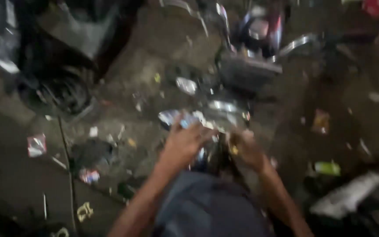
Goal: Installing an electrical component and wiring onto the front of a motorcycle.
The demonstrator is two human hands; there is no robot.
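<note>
The view is badly blurred. My left hand reaches forward over a cluster of shiny metal parts on the dirty ground, fingers spread and resting on or just above them. My right hand is beside it, fingers curled around something small and yellowish that I cannot make out. My knee in grey cloth fills the bottom centre. What lies under both palms is hidden.
A motorbike wheel and dark bodywork stand at upper left. Another bike's chrome and red parts stand at the top centre. Litter, wrappers and a green scrap are scattered over the ground.
</note>
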